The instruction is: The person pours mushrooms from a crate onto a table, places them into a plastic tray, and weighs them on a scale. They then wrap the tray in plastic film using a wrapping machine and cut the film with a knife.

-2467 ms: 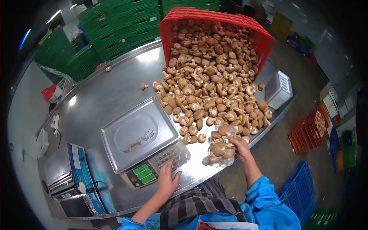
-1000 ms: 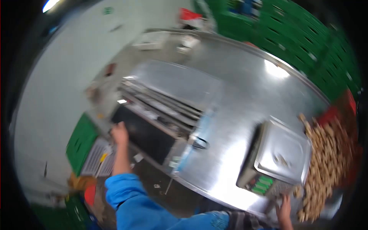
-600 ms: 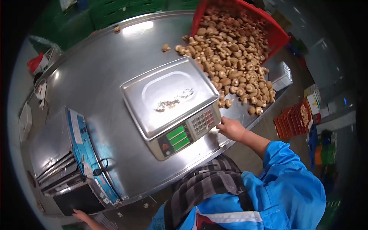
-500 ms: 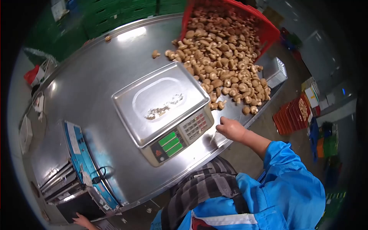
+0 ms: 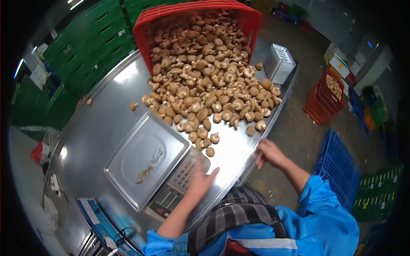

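My left hand [image 5: 200, 180] is over the right edge of the weighing scale [image 5: 181, 177], near its keypad. The thumb is spread from the blurred fingers, and nothing shows in the hand. My right hand [image 5: 269, 152] hovers at the table's front edge, its fingers loosely bent and apart with nothing visible in them. Just beyond both hands lies a big heap of brown shiitake mushrooms [image 5: 200, 94], spilling from a tipped red crate [image 5: 143, 36]. Several loose mushrooms lie between the heap and my left hand. The scale's metal pan [image 5: 128, 158] carries only small crumbs.
A stack of clear plastic trays [image 5: 279, 68] stands at the table's right edge. The blue tray sealer [image 5: 100, 226] is at lower left. Green crates [image 5: 89, 47] rise behind the steel table [image 5: 92, 132]. On the floor are red crates [image 5: 320, 102] and a blue pallet [image 5: 337, 158].
My view has swung to the right. My left hand has come from the tray sealer to the scale's edge. My right hand has shifted toward the table's edge, and its fingers have loosened.
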Motion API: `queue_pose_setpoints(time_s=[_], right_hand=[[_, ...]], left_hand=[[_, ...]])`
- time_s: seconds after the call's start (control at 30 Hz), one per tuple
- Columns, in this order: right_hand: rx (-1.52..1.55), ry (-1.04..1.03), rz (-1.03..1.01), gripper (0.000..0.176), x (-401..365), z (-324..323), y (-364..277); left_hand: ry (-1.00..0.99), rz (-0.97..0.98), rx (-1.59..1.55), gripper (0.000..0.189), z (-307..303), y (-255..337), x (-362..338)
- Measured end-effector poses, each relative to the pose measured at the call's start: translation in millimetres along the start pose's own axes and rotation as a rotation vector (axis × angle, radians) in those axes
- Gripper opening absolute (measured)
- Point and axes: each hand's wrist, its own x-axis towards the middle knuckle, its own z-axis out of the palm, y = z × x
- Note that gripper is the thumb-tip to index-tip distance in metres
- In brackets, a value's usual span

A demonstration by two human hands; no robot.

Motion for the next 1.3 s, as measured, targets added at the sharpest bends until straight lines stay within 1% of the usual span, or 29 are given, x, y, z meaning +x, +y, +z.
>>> queue_pose_setpoints(time_s=[0.03, 0.07, 0.1, 0.17, 0.2, 0.27, 0.3, 0.33, 0.4, 0.43, 0.47, 0.53, 0.57, 0.6, 0.63, 0.67, 0.7, 0.73, 0.77, 0.8, 0.83, 0.87, 0.9, 0.97, 1.03, 1.13, 1.17, 1.27, 1.3], right_hand=[[0.079, 0.004, 0.010, 0.023, -5, 2, 13], [0.192, 0.067, -0.008, 0.022, -5, 3, 30], [0.311, 0.068, -0.049, 0.022, -9, 5, 40], [0.301, -0.039, 0.102, 0.020, -27, 7, 42], [0.278, -0.121, 0.191, 0.019, -34, 6, 42], [0.389, -0.110, 0.241, 0.017, -40, -10, 42], [0.441, -0.107, 0.260, 0.016, -40, -19, 41], [0.517, -0.133, 0.324, 0.016, -40, -27, 42], [0.661, -0.192, 0.452, 0.015, -36, -38, 43], [0.690, -0.303, 0.533, 0.014, -33, -38, 41], [0.732, -0.265, 0.578, 0.013, -27, -33, 42], [0.817, -0.191, 0.658, 0.012, -3, -15, 44], [0.854, -0.185, 0.547, 0.010, 23, -13, 67], [0.891, -0.173, 0.499, 0.009, 50, -10, 69], [0.928, -0.162, 0.453, 0.008, 78, -7, 71], [1.120, -0.167, 0.412, 0.007, 116, -6, 83], [1.000, -0.044, 0.307, 0.012, 134, 3, 51], [1.027, 0.075, 0.300, 0.008, 163, 5, 37], [1.011, 0.056, 0.203, 0.007, 191, 5, 28], [0.883, 0.018, 0.138, 0.010, 207, 2, 13], [0.884, 0.006, 0.112, 0.011, 218, 4, 0], [0.925, -0.020, 0.104, 0.012, 241, 2, 4], [0.939, -0.040, 0.099, 0.013, 253, 2, 0], [0.966, -0.093, 0.096, 0.013, 263, -2, -2], [0.991, -0.154, 0.120, 0.013, 252, -7, 9], [1.026, -0.261, 0.065, 0.014, 225, -11, 29], [1.031, -0.298, 0.080, 0.013, 218, -12, 35], [0.953, -0.355, 0.123, 0.014, 199, -13, 42], [0.879, -0.365, 0.093, 0.014, 191, -13, 40]], left_hand=[[-0.094, -0.092, -0.066, 0.068, 21, 10, 10], [-0.190, -0.181, -0.131, 0.063, 37, 18, 21], [-0.278, -0.228, -0.196, 0.061, 49, 19, 29], [-0.457, -0.332, -0.320, 0.057, 71, 15, 36], [-0.388, -0.284, -0.345, 0.044, 83, 14, 38], [-0.286, -0.056, -0.121, 0.033, 97, 0, 67], [-0.057, 0.140, -0.136, 0.026, 105, 1, 82], [-0.091, 0.217, -0.074, 0.029, 108, 2, 97], [-0.059, 0.747, 0.299, 0.030, 125, 10, 135], [-0.124, 0.795, 0.516, 0.033, 128, 13, 156], [-0.190, 0.836, 0.734, 0.037, 129, 19, 176], [-0.140, 0.650, 0.757, 0.037, 105, 24, 219], [-0.191, 0.580, 0.733, 0.039, 94, 23, 237], [-0.282, 0.582, 0.714, 0.039, 79, 28, 253], [-0.252, 0.599, 0.588, 0.040, 67, 27, 267], [-0.224, 0.611, 0.462, 0.042, 60, 26, 278], [-0.155, 0.557, 0.407, 0.042, 58, 26, 287], [-0.084, 0.500, 0.350, 0.043, 58, 26, 294], [-0.014, 0.444, 0.295, 0.043, 57, 26, 300], [0.010, 0.474, 0.365, 0.043, 59, 25, 307], [0.033, 0.502, 0.437, 0.043, 63, 24, 311], [0.055, 0.531, 0.508, 0.043, 68, 23, 315], [0.070, 0.468, 0.441, 0.042, 72, 24, 319], [0.052, 0.436, 0.428, 0.041, 77, 30, 318], [0.019, 0.410, 0.392, 0.038, 76, 37, 304], [-0.041, 0.393, 0.187, 0.035, 66, 42, 274], [0.037, 0.441, 0.111, 0.032, 65, 43, 265], [0.235, 0.261, -0.144, 0.029, 66, 51, 231], [0.306, 0.332, -0.002, 0.027, 66, 46, 225]])
